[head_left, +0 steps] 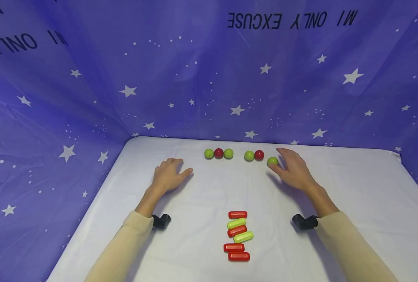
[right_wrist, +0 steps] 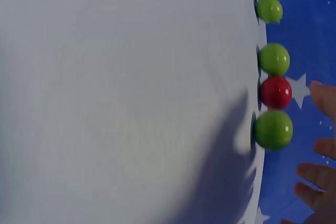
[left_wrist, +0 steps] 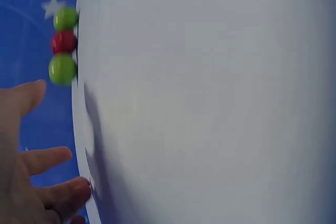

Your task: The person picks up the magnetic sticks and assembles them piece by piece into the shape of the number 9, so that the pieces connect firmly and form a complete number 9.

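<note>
My left hand (head_left: 168, 175) hovers over the table's left side with thumb and fingers spread, holding nothing. Its nearest things are a green ball (head_left: 209, 153), a red ball (head_left: 218, 153) and another green ball (head_left: 228, 153), set side by side in a row. To their right a green ball (head_left: 249, 156) sits beside a red ball (head_left: 259, 155). A further green ball (head_left: 272, 161) lies slightly apart in the head view, partly covered by the thumb of my right hand (head_left: 294, 168). The right wrist view shows that ball (right_wrist: 273, 129) clear of the fingers, which are spread.
Several short red and yellow-green faceted sticks, among them a red one (head_left: 238, 256) and a yellow-green one (head_left: 243, 237), lie in a column at the front middle. The white-covered table (head_left: 195, 235) meets a blue star-patterned curtain (head_left: 202, 78) behind and at the sides.
</note>
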`<state>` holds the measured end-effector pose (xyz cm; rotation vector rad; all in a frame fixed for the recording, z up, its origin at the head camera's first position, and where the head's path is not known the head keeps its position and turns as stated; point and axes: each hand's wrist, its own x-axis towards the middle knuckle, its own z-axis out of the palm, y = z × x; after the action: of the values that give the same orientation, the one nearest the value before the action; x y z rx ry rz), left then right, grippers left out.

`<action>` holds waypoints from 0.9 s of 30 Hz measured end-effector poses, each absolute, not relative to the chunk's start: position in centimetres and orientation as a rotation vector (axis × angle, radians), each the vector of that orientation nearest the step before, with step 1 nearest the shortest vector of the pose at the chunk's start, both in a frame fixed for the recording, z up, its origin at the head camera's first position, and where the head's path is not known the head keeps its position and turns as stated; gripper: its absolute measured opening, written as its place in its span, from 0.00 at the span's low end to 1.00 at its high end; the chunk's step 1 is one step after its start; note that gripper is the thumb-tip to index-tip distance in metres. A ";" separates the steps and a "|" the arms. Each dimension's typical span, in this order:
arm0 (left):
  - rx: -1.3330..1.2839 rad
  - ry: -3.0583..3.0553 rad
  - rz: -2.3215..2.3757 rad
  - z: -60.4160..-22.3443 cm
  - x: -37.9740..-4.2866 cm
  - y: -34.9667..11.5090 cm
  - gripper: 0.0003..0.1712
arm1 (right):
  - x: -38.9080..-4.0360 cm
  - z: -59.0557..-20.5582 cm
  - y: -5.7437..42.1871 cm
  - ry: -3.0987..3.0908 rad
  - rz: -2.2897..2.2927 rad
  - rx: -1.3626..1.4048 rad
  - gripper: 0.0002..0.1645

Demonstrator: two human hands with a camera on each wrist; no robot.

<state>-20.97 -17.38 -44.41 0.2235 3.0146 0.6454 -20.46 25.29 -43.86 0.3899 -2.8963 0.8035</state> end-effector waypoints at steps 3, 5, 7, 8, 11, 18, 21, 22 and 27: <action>0.239 2.993 0.838 -44.5 -20.2 -16.2 0.36 | -20.6 -43.9 24.7 -2.858 0.911 0.390 0.40; 0.275 2.970 0.946 -44.5 -19.6 -15.3 0.32 | -20.7 -44.1 24.5 -2.854 0.946 0.371 0.39; 0.334 2.940 1.018 -44.3 -18.9 -14.3 0.29 | -20.8 -44.2 24.4 -2.858 0.948 0.361 0.39; 0.373 2.916 1.047 -44.2 -18.5 -13.7 0.28 | -20.8 -44.3 24.3 -2.863 0.949 0.360 0.38; 0.503 2.788 1.132 -43.8 -17.2 -12.3 0.24 | -20.8 -44.5 24.3 -2.880 0.942 0.367 0.38; 0.675 2.398 1.219 -43.6 -14.7 -9.6 0.20 | -20.8 -45.0 24.1 -2.898 0.915 0.397 0.36; 0.726 2.334 1.187 -43.9 -14.0 -8.6 0.19 | -20.9 -45.2 24.0 -2.906 0.911 0.386 0.35; 0.738 2.322 1.175 -44.0 -13.7 -8.3 0.18 | -20.9 -45.2 24.0 -2.911 0.913 0.380 0.35; 0.777 2.277 1.169 -44.5 -13.2 -7.3 0.16 | -20.8 -45.3 24.1 -2.938 0.914 0.353 0.33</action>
<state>-13.18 -7.29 -44.50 0.7768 2.2769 1.1692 -20.79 24.09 -45.26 0.3526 -2.9380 0.9143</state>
